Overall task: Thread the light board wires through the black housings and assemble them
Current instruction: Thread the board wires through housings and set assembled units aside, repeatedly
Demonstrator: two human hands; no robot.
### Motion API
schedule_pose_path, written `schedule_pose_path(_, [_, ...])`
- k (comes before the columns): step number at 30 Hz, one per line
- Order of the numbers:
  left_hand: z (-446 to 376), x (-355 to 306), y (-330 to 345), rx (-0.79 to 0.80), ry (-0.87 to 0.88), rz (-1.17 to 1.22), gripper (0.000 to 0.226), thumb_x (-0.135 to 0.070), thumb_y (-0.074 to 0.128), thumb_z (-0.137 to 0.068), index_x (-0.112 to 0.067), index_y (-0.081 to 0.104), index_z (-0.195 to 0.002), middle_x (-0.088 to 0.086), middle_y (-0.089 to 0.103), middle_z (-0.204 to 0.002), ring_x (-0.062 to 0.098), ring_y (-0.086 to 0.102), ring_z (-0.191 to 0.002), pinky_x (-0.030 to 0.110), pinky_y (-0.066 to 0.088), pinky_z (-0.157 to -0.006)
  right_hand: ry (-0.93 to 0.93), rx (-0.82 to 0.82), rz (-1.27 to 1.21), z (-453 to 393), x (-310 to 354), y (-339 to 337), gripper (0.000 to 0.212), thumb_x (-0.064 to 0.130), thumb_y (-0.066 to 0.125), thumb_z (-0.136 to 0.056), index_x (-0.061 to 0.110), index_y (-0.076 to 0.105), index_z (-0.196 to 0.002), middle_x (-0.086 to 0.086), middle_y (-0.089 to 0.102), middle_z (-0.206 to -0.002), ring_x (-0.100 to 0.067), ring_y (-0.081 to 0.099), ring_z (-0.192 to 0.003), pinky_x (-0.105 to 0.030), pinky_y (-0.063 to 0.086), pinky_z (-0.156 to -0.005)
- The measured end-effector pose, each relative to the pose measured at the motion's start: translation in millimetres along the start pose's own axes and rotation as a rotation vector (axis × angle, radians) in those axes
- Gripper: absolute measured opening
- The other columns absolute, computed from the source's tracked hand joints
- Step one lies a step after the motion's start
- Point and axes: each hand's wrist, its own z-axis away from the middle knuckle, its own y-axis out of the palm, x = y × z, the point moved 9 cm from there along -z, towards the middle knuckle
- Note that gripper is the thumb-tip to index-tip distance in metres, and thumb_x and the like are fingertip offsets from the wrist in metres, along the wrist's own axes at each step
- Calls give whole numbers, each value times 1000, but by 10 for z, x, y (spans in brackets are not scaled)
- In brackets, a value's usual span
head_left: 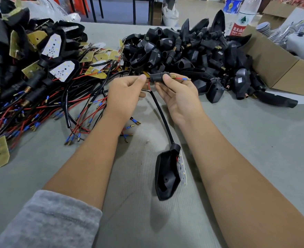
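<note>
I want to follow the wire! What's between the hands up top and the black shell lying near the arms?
In the head view, a black sleeved cable runs from the hands down to the black housing over bare grey table.

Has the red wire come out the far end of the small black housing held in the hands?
Out. The red wire, with its blue sleeve and brass tip, sticks out past the small black housing pinched by the right hand.
</note>
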Motion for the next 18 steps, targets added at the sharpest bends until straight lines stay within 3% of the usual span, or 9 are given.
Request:
schedule_pose_path(8, [34, -36, 71, 59, 27, -78, 35, -27, 47, -103, -26, 72, -78, -12, 69, -69, -1, 61, -59, 13, 46, -58, 16, 63, 78, 31, 4, 58, 8, -1, 60, -92, 2, 55, -98, -12, 68, -83, -19, 68, -71, -27, 59, -74])
schedule_pose_path(11, [32, -11, 140, 113, 19, -149, 49, -33, 39, -105, 2, 69, -91, 18, 68, -79, 8, 57, -65, 26, 47, -66, 16, 62, 93, 38, 5, 66, 7, -1, 60, -93, 4, 55, -92, -12, 67, -82, -19, 67, -70, -25, 59, -73])
schedule_pose_path(12, [23, 5, 150, 117, 2, -147, 49, -34, 37, -106, 4, 66, -95, 23, 68, -85, 12, 57, -70, 31, 47, -70, 12, 54, 95, 38, 6, 62, 8, -1, 60, -93, 4, 54, -91, -14, 67, -83, -20, 66, -70, -24, 59, -71])
schedule_pose_path(14, [2, 30, 152, 108, -31, -85, 35, -28, 37, -105, -7, 65, -101, 12, 72, -84, 18, 63, -82, 36, 48, -78, -2, 31, 90, 29, 11, 45, 9, -3, 60, -92, 4, 54, -91, -17, 65, -87, -21, 64, -71, -24, 58, -70])
schedule_pose_path(15, [-7, 45, 139, 92, -48, -45, 23, -24, 38, -104, -17, 60, -106, 3, 73, -78, 18, 65, -84, 32, 49, -77, -10, 18, 78, 23, 20, 33, 9, -3, 60, -92, 4, 54, -93, -18, 64, -90, -22, 64, -72, -25, 59, -71])
schedule_pose_path(18, [-36, 95, 47, 4, -79, 40, 15, -11, 44, -98, -21, 56, -99, -7, 72, -65, 10, 66, -65, 19, 48, -59, -26, -21, 29, 0, 48, -18, 11, -4, 60, -91, 5, 55, -96, -18, 63, -93, -22, 62, -74, -27, 57, -76])
